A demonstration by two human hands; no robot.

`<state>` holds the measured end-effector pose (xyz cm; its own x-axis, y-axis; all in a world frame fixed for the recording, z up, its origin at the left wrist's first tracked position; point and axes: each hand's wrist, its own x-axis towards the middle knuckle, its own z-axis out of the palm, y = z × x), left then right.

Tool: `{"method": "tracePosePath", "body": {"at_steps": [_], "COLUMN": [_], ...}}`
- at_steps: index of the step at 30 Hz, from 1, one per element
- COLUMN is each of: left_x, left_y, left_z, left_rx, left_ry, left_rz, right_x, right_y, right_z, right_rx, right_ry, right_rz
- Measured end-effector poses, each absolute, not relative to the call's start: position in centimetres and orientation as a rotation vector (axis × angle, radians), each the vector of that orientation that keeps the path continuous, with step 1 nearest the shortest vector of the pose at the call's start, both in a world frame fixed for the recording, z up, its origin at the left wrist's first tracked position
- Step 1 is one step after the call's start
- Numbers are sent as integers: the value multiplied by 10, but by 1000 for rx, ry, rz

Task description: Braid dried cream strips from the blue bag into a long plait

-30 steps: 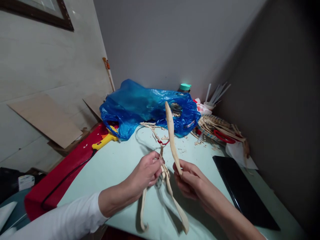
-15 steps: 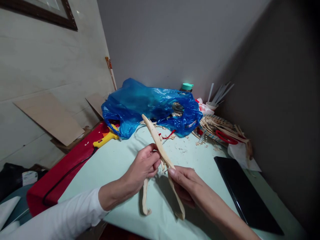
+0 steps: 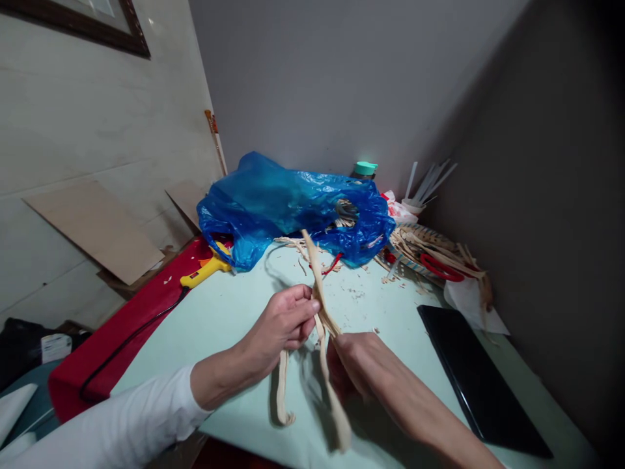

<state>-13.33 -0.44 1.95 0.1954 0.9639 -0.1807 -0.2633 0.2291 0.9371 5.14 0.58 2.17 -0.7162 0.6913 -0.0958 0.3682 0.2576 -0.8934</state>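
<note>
My left hand (image 3: 283,326) pinches a bundle of pale dried leaf strips (image 3: 318,296) above the light green table (image 3: 229,312). One strip stands upward toward the blue bag; two loose ends hang down to the table's near edge. My right hand (image 3: 356,361) is closed around the same strips just right of the left hand, and its fingers are slightly blurred. The two hands are nearly touching.
A crumpled blue plastic bag (image 3: 288,205) lies at the back, a yellow glue gun (image 3: 202,270) on a red surface to its left. A tray of strips with red scissors (image 3: 437,264) sits back right. A black tablet (image 3: 476,374) lies at right.
The upright strip swung from leaning left to nearly vertical between my hands. My right hand moved closer to the left and turned over; the lower end dropped toward the table edge.
</note>
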Motion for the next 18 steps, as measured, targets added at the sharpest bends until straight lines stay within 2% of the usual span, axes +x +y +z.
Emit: {"method": "tracePosePath", "body": {"at_steps": [3, 5, 8, 18], "left_x": [-131, -130, -129, -128], "left_y": [-6, -7, -7, -7], "left_z": [20, 19, 18, 18], "left_rx": [963, 1010, 1068, 1055], "left_ry": [986, 998, 1018, 986], "left_rz": [1037, 1012, 1005, 997], "right_x": [42, 38, 38, 36], "right_y": [10, 12, 15, 20], "right_z": [26, 26, 22, 18], "right_rx": [-1152, -1086, -977, -1024], "right_ry": [-2094, -2015, -1859, -1394], "right_rz": [1273, 1270, 1343, 1651]}}
